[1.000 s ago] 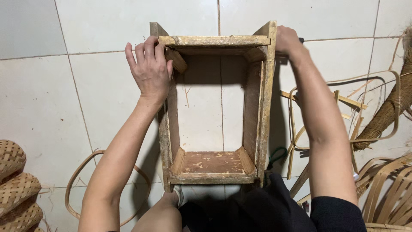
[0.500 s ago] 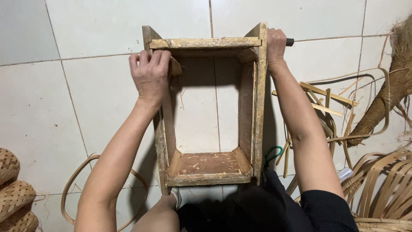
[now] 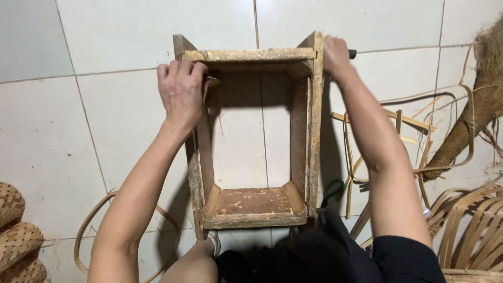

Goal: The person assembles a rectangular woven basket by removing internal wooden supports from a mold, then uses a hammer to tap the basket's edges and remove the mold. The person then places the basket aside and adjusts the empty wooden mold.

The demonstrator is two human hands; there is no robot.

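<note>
A single open wooden frame point(image 3: 251, 136) is shown on the tiled floor point(image 3: 105, 131), its long axis running away from the body, between the two arms. Its far left corner is clasped by the left hand point(image 3: 181, 91); the right hand point(image 3: 335, 55), at the far right corner, is closed on a dark handle point(image 3: 352, 53). Three woven baskets point(image 3: 15, 236) are stacked lower left, with loose bamboo strips point(image 3: 461, 225) to the right.

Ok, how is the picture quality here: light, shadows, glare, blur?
Head view: even, soft light, no glare on the tile floor; the wooden frame and both arms cast soft shadows on the tiles; left hand and right hand are sharp, no motion blur; mild wide-angle bending shows in the tile lines; woven baskets and bamboo strips at the edges stay readable.
</note>
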